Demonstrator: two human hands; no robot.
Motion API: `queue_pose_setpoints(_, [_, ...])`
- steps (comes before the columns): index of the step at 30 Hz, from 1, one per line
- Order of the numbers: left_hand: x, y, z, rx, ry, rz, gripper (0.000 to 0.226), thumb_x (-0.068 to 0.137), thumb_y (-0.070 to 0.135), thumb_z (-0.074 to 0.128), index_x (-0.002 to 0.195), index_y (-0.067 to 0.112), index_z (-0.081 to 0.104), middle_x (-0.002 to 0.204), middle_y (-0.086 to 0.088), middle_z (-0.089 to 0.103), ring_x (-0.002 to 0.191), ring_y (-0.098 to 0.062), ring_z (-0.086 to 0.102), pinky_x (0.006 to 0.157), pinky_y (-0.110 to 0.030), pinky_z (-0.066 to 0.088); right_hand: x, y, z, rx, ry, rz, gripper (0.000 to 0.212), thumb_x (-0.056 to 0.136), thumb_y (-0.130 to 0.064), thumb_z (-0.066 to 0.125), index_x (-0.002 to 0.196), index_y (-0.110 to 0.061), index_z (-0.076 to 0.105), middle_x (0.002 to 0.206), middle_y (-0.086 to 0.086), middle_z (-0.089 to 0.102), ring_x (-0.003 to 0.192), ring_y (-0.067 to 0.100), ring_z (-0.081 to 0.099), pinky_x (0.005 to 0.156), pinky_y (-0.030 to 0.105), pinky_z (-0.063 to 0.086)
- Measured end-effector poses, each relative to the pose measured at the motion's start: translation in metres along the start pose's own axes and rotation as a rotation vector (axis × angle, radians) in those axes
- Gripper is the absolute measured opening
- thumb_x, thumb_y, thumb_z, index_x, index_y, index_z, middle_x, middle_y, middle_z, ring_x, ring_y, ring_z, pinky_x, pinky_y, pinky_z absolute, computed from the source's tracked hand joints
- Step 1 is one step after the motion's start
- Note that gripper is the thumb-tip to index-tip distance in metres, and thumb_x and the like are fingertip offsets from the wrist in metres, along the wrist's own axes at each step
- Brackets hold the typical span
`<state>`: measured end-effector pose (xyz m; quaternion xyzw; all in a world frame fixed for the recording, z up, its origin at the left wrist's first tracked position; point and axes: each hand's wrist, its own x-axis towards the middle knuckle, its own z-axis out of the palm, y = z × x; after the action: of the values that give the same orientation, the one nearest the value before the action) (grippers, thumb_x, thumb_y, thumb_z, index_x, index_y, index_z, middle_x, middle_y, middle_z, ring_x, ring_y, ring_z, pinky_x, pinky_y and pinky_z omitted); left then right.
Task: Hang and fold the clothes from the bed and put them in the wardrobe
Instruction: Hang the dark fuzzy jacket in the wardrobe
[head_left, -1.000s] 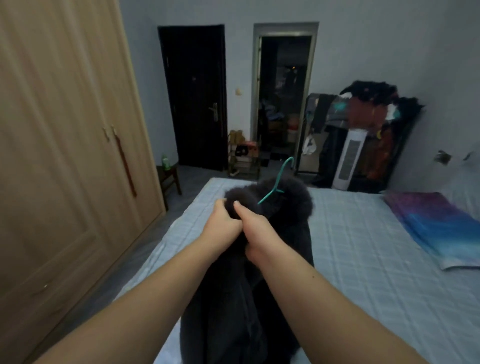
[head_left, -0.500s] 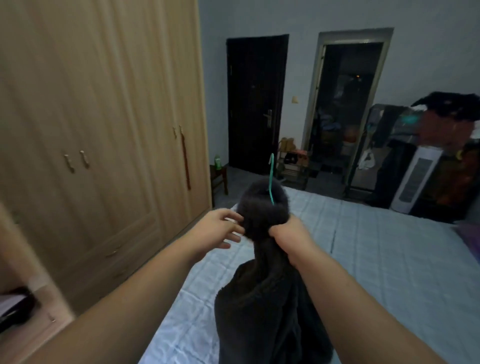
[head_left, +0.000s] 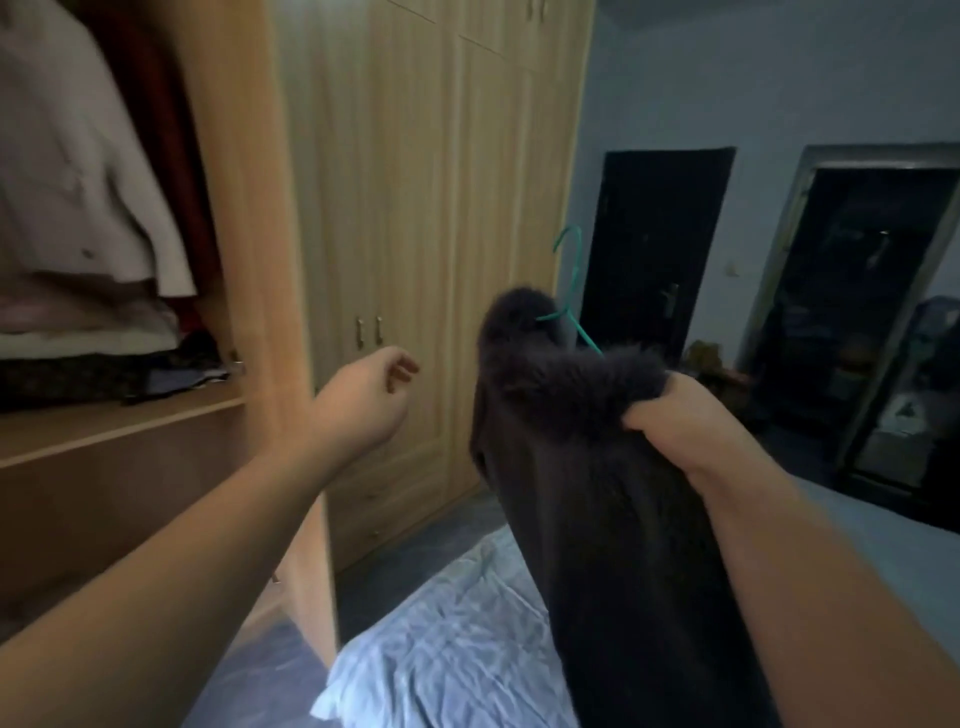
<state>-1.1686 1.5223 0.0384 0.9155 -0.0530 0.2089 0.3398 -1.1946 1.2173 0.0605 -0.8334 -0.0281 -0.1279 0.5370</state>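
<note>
Head view: the right hand (head_left: 675, 415) is seen clenched on the fluffy collar of a dark coat (head_left: 597, 493), which is held up off the bed (head_left: 457, 649). The left hand (head_left: 369, 400) is empty, its fingers loosely curled, and is reached toward the wardrobe (head_left: 249, 260). A green hanger (head_left: 571, 291) is threaded into the coat, its hook standing above the collar.

The coat is held to the right of the wardrobe's open compartment, well apart from it. Inside that compartment a pale garment (head_left: 78, 182) is seen hanging above folded clothes (head_left: 104, 358) stacked on a shelf.

By these signs, part of the task is judged done: the coat is on its hanger, and only the hanging of it inside remains. Whether more clothes are left on the bed cannot be told. No brand, label or writing can be read.
</note>
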Motion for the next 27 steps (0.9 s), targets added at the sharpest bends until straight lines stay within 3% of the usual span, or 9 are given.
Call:
queue_pose_setpoints(4, [-0.036,-0.036,-0.069,0.259,0.075,0.045,0.051,0.090,0.013,0.051,0.139,0.025,0.049,0.138,0.002,0.057,0.128,-0.020,0.052,0.105,-0.038,0.045,-0.016,-0.038,0.078,0.026,-0.070,-0.085,0.030,0.075,0.014,0.065,0.078,-0.014,0.074,0.075,0.003,0.075,0.072,0.015,0.068,0.068,0.030,0.054])
queue_pose_setpoints(8, [-0.062,-0.081,-0.120,0.442,0.214,0.110,0.063,0.085,0.011,0.050,0.146,0.021,0.042,0.147,-0.005,0.048,0.141,-0.026,0.036,0.115,-0.043,0.034,-0.015,-0.066,0.149,-0.004,-0.111,-0.183,0.017,0.076,0.004,0.069,0.088,-0.007,0.075,0.084,0.012,0.076,0.085,0.024,0.071,0.077,0.043,0.057])
queue_pose_setpoints(15, [-0.071,-0.159,-0.184,0.716,0.409,-0.023,0.063,0.093,0.033,0.051,0.153,0.025,0.033,0.165,-0.007,0.022,0.154,-0.027,0.007,0.123,-0.050,0.012,0.024,-0.106,0.256,0.052,-0.265,-0.326,0.028,0.071,-0.003,0.071,0.099,-0.003,0.075,0.090,0.012,0.077,0.093,0.023,0.070,0.087,0.051,0.057])
queue_pose_setpoints(19, [-0.058,-0.192,-0.205,0.852,0.429,-0.115,0.067,0.095,0.052,0.031,0.157,0.035,0.014,0.168,-0.006,0.008,0.154,-0.028,-0.005,0.123,-0.054,0.005,0.061,-0.121,0.316,0.099,-0.371,-0.412,0.028,0.073,0.005,0.068,0.100,-0.001,0.075,0.093,0.013,0.076,0.099,0.027,0.070,0.089,0.048,0.055])
queue_pose_setpoints(22, [-0.040,-0.212,-0.222,0.915,0.487,-0.185,0.067,0.095,0.057,0.026,0.157,0.038,0.011,0.168,-0.004,0.008,0.154,-0.028,-0.004,0.123,-0.053,0.005,0.085,-0.132,0.360,0.168,-0.449,-0.464,0.030,0.072,-0.001,0.069,0.101,-0.002,0.075,0.096,0.011,0.076,0.099,0.024,0.069,0.090,0.042,0.054])
queue_pose_setpoints(25, [-0.023,-0.228,-0.234,0.943,0.537,-0.281,0.068,0.095,0.059,0.025,0.157,0.038,0.008,0.168,-0.004,0.008,0.154,-0.027,-0.003,0.124,-0.053,0.006,0.107,-0.148,0.395,0.227,-0.548,-0.496,0.026,0.080,0.008,0.068,0.103,-0.001,0.074,0.095,0.009,0.073,0.095,0.019,0.065,0.079,0.028,0.048])
queue_pose_setpoints(27, [-0.012,-0.237,-0.241,0.963,0.546,-0.340,0.070,0.093,0.062,0.017,0.157,0.038,0.006,0.168,-0.003,0.005,0.154,-0.026,-0.006,0.124,-0.052,0.005,0.120,-0.164,0.412,0.277,-0.632,-0.515,0.025,0.080,0.004,0.069,0.104,-0.003,0.073,0.092,0.004,0.072,0.092,0.018,0.064,0.070,0.024,0.042])
